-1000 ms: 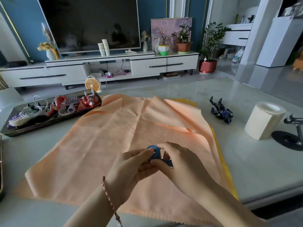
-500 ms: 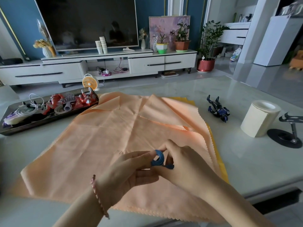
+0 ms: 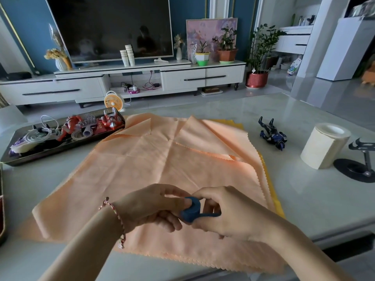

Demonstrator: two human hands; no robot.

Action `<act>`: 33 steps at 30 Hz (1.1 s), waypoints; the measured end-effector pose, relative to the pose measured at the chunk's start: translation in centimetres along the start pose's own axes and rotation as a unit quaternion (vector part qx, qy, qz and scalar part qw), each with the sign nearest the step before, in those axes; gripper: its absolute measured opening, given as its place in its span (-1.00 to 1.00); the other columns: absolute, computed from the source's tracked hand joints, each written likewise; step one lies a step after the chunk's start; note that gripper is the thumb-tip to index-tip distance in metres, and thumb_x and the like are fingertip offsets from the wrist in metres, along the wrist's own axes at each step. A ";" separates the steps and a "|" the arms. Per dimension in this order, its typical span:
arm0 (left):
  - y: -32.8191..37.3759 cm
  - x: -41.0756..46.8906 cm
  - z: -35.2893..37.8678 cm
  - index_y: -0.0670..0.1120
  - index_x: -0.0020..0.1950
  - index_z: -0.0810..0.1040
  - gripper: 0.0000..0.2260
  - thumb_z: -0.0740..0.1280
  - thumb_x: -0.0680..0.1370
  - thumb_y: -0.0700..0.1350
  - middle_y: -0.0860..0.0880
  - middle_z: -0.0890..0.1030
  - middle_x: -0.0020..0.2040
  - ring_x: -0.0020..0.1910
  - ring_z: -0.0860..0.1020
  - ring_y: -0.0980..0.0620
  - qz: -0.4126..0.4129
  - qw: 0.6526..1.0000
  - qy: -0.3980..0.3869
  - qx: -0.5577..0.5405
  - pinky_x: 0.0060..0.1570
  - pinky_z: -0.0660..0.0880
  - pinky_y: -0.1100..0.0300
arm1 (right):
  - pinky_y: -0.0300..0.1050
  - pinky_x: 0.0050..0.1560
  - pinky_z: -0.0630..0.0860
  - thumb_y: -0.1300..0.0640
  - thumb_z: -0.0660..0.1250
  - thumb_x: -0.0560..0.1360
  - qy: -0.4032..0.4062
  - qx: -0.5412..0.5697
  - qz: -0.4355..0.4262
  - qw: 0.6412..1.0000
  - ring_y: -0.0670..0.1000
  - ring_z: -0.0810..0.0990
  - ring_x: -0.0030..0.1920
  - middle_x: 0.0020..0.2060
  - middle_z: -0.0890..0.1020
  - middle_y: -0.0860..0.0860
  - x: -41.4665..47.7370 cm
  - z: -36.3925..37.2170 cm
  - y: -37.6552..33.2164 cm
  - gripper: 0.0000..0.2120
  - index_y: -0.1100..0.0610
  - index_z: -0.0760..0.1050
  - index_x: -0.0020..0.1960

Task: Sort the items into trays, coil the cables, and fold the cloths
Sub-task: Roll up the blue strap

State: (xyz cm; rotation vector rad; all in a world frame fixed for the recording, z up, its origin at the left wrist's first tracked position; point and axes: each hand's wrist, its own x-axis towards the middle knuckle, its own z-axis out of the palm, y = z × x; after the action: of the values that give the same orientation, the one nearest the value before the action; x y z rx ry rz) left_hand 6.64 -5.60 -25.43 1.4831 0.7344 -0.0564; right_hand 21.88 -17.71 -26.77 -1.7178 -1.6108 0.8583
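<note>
A small blue rolled band [image 3: 190, 211] is held above the near part of a peach cloth [image 3: 154, 159]. My left hand [image 3: 150, 205] pinches the roll from the left. My right hand [image 3: 225, 211] grips its loose tail from the right. The peach cloth lies spread on the table with one corner folded over, and a yellow cloth [image 3: 269, 187] shows under its right edge. A dark tray [image 3: 67, 147] at the back left holds a coiled white cable [image 3: 38, 134], red toy figures and other small items. A dark blue toy figure [image 3: 273, 134] lies to the right of the cloths.
A cream paper roll [image 3: 324, 145] and a black stand [image 3: 361, 165] are at the right of the pale table [image 3: 304, 195]. Another tray's edge [image 3: 2, 209] shows at the far left. A small orange fan [image 3: 114, 101] stands on the floor beyond the table.
The blue band is wound into a thicker roll and now sits lower, nearer the table's front edge, with both hands still on it.
</note>
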 end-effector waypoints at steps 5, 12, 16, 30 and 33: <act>-1.4 1.0 2.7 -0.18 0.11 0.54 -0.58 0.41 0.34 -0.01 -0.17 0.69 -0.10 -0.18 0.67 -0.04 0.062 0.987 0.110 -0.100 -0.23 0.61 0.18 | -0.29 -0.28 0.47 -0.09 0.38 0.42 0.146 -0.186 -0.023 0.971 -0.13 0.54 -0.29 -0.31 0.54 -0.17 0.4 0.5 0.3 -0.73 -0.06 0.47 0.08; -2.4 0.9 3.0 -0.22 0.17 0.45 -0.60 0.44 0.37 -0.25 -0.20 0.67 -0.23 -0.30 0.65 -0.09 0.000 0.986 0.073 -0.149 -0.32 0.59 0.18 | -0.38 -0.48 0.32 -0.09 0.43 0.37 0.032 -0.170 0.003 0.985 -0.19 0.47 -0.37 -0.38 0.45 -0.17 0.5 0.9 0.2 -0.62 -0.03 0.47 0.14; -2.3 0.5 1.3 -0.25 0.15 0.47 -0.55 0.42 0.29 -0.19 -0.23 0.66 -0.16 -0.29 0.65 -0.06 -0.025 0.988 -0.022 -0.149 -0.30 0.59 0.21 | -0.35 -0.55 0.35 0.05 0.48 0.36 -0.046 0.001 0.026 0.999 -0.22 0.46 -0.51 -0.38 0.53 -0.13 0.4 0.3 0.3 -0.65 -0.10 0.53 0.12; -3.4 1.7 3.9 -0.29 -0.02 0.53 -0.90 0.31 0.50 -0.28 -0.17 0.62 -0.36 -0.52 0.56 0.02 0.029 0.935 0.152 -0.319 -0.46 0.57 0.21 | -0.36 -0.49 0.28 -0.14 0.40 0.39 0.052 -0.166 0.016 0.985 -0.17 0.44 -0.46 -0.39 0.46 -0.15 1.4 1.3 0.3 -0.67 -0.02 0.42 0.05; -3.3 1.0 2.4 -0.26 -0.01 0.55 -0.89 0.33 0.48 -0.27 -0.21 0.65 -0.30 -0.47 0.60 -0.03 -0.011 0.958 0.111 -0.265 -0.46 0.57 0.21 | -0.30 -0.53 0.38 0.00 0.45 0.38 -0.052 -0.016 0.051 0.997 -0.16 0.45 -0.57 -0.43 0.57 -0.09 1.0 0.1 0.5 -0.69 -0.09 0.51 0.11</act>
State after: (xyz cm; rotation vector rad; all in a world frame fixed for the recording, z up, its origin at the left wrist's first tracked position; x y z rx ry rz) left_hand 6.85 -7.82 -29.01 0.9746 0.8667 0.2769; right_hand 22.16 -16.72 -27.26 -1.8172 -1.6226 0.9915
